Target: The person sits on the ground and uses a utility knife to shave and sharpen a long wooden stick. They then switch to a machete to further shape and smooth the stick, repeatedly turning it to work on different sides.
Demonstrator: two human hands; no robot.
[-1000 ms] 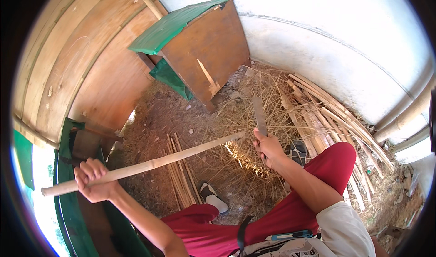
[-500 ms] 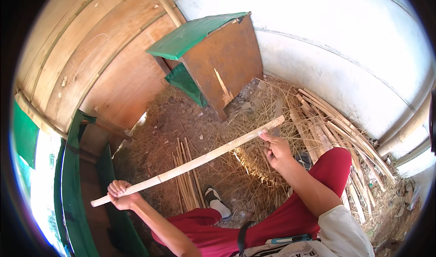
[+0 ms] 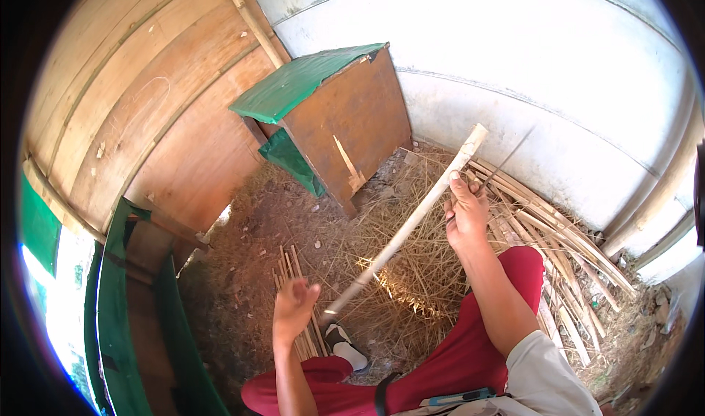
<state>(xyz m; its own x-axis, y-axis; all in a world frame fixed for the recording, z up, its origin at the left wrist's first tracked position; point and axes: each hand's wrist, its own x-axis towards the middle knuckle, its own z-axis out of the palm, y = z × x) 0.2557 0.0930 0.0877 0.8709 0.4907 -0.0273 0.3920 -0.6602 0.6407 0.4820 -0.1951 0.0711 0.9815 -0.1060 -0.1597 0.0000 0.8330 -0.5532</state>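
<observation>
**Holding one long pale stick**

Gripping the long pale bamboo stick [image 3: 408, 223] near its top end, the right hand [image 3: 465, 212] is closed tight w/ a thin knife too. Stick slants down over dry straw [image 3: 411, 298] to the shoe. Left hand [image 3: 294, 307] is loose & holds nothing, just beside the stick's low end.

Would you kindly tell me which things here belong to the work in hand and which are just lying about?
In use:
- pale bamboo pole, gripped by right hand
- thin blade by that hand
- left hand, open beside the pole

Lying about:
- split strips
- cane pile
- wooden box
</observation>
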